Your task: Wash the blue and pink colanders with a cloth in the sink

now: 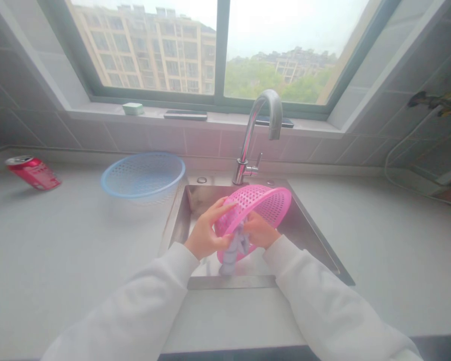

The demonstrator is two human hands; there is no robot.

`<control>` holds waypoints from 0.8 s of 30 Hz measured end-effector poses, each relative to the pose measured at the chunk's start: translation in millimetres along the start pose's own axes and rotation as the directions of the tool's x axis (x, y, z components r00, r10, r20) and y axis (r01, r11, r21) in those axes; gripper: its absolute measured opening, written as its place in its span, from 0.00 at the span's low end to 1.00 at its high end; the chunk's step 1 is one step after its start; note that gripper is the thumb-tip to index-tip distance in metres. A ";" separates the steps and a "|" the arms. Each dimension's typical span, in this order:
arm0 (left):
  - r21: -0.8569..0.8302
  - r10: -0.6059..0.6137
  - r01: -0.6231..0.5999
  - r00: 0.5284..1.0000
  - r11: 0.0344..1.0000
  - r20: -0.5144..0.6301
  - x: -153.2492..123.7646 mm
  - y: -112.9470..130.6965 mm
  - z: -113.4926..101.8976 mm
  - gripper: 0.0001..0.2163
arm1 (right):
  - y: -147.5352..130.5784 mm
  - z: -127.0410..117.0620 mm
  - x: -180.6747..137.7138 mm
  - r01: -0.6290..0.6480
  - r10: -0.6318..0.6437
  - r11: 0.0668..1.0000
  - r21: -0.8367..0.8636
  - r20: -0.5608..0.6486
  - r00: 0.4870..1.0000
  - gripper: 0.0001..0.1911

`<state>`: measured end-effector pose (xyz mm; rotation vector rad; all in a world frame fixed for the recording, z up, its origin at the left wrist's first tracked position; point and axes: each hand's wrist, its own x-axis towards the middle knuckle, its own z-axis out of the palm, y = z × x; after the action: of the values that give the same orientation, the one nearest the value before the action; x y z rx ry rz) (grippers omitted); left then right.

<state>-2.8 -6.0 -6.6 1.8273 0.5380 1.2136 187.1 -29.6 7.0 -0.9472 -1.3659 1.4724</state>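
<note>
A pink perforated plastic basket [274, 198] is tilted on its side above the sink [308, 240], its opening turned toward me and to the right. My left hand [207, 229] grips its left side, thumb at the rim and fingers on the outer wall. Inside the opening, my right hand [258, 229] is closed on a pale grey-lilac cloth [233, 253]. The cloth's lower end hangs down over the basket's rim into the sink. My right fingertips are partly hidden by the cloth and the basket.
Behind the sink rises a chrome faucet [275, 113]. A blue perforated basket [143, 193] stands on the counter to the left, with a red can [35, 173] farther left. On the windowsill lie a green block [133, 108] and a dark flat object [185, 115].
</note>
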 end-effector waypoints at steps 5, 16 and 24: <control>-0.095 -0.084 0.077 0.993 0.992 -0.079 2.5 0.7 -0.5 0.33 | 2.1 9.4 4.4 0.043 -0.039 0.996 0.075 -0.055 0.998 0.22; -0.189 -0.269 0.245 0.957 0.951 -0.113 3.2 -1.7 2.2 0.36 | 3.7 13.4 -0.5 -0.122 0.106 0.875 -0.469 -0.062 0.993 0.18; -0.099 -0.181 0.190 0.979 0.977 0.093 -1.1 -8.1 -5.0 0.51 | -1.8 -2.2 2.9 0.191 -0.076 0.940 0.281 -0.376 0.924 0.29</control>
<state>-6.9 -0.4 -13.2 1.6894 0.5717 1.0162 188.4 -26.2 8.6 -0.8468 -0.8796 1.2849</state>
